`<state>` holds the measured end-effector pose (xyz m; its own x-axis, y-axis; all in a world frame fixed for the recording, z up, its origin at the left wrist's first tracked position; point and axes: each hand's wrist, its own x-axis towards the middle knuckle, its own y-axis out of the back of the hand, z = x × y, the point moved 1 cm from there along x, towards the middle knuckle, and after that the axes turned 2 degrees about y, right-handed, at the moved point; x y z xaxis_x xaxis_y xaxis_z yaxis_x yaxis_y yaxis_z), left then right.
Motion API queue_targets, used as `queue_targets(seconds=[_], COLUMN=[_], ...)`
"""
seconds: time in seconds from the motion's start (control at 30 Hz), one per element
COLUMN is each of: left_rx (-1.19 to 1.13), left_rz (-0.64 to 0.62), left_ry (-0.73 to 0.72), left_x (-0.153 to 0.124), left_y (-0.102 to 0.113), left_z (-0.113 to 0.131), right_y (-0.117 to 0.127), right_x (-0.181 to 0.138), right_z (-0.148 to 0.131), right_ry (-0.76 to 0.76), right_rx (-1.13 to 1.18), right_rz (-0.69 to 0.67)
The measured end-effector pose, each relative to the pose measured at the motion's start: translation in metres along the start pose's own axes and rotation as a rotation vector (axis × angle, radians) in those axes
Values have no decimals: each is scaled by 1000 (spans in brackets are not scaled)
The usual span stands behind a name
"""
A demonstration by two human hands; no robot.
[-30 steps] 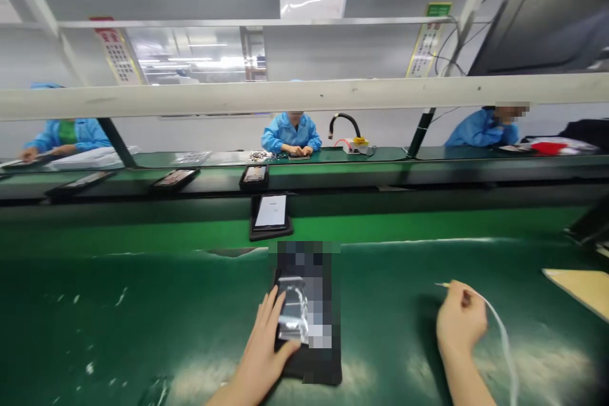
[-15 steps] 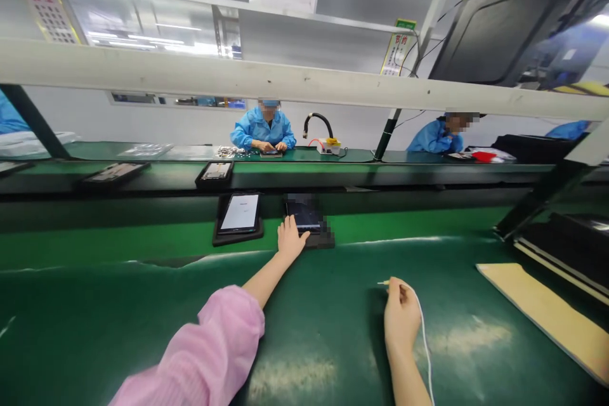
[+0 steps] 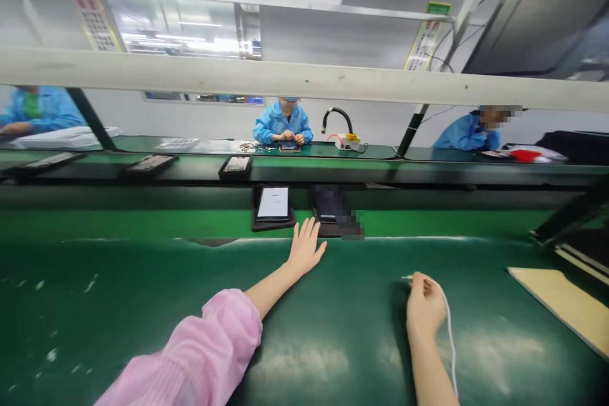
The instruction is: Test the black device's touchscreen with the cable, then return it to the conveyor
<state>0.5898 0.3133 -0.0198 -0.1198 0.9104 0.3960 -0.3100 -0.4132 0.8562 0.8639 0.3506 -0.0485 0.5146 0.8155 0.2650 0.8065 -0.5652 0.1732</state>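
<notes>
Green bench (image 3: 143, 304); cable (image 3: 447, 323) tip leftward, seemingly.

Dark device (image 3: 333, 212) in a black tray, lying flat at the far edge of the green mat, just beside a second tray with a white-lit screen; screen too blurred to read. Thin white cable (image 3: 450, 336), tip pointing left and clear of the mat, trailing in a curve back along the wrist.

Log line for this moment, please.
left hand: open, beside dark tablet on conveyor | right hand: shut on white cable | green mat
</notes>
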Motion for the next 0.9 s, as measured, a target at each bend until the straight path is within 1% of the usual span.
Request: queue_targets(seconds=[0.1, 0.2, 0.27, 0.33, 0.4, 0.43, 0.47, 0.53, 0.57, 0.6, 0.63, 0.67, 0.7, 0.73, 0.77, 0.8, 0.83, 0.87, 0.9], left_rx=[14, 44, 87, 134, 307, 500, 995, 1449, 1632, 1746, 1915, 2122, 2353, 2599, 2857, 3121, 3384, 3646, 3880], left_rz=[-17, -16, 9, 44, 123, 201, 397, 620, 719, 795, 897, 1032, 1194, 1361, 1489, 1542, 1488, 1304, 1035], left_ry=[-53, -134, -210, -300, -476, -636, -906, -1164, -1240, -1276, -1297, -1289, -1245, -1167, -1073, -981, -918, -903, -916], left_x=[-34, -79, -111, -142, -168, -177, -185, -190, -188, -182, -175, -166, -156, -148, -140, -136, -134, -135, -139], left_y=[21, 47, 64, 74, 75, 72, 67, 55, 50, 46, 43, 41, 40, 40, 40, 40, 40, 40, 40], left_z=[-22, -35, -34, -24, -9, -1, 7, 14, 14, 10, 5, -3, -12, -23, -33, -42, -51, -59, -65], right_y=[0, 2, 4, 6, 6, 4, 0, -11, -18, -27, -36, -45, -53, -62, -70, -77, -84, -91, -98], right_x=[1, -2, -8, -19, -36, -47, -60, -89, -105, -121, -137, -153, -168, -183, -198, -211, -225, -238, -251], right_z=[-1, -7, -14, -23, -31, -36, -41, -50, -55, -59, -63, -67, -71, -75, -78, -82, -85, -88, -92], right_ry=[-17, -23, -32, -35, -34, -33, -32, -22, -6, 14, 23, 30, 36, 47, 56, 63, 65, 62, 54], right_rx=[-31, -70, -128, -179, -191, -180, -160, -103, -54, -9, 34, 84, 140, 197, 223, 243, 259, 273, 289], right_rz=[0, -22, -43, -55, -60, -64, -75, -137, -191, -257, -325, -409, -525, -697, -783, -849, -903, -942, -987])
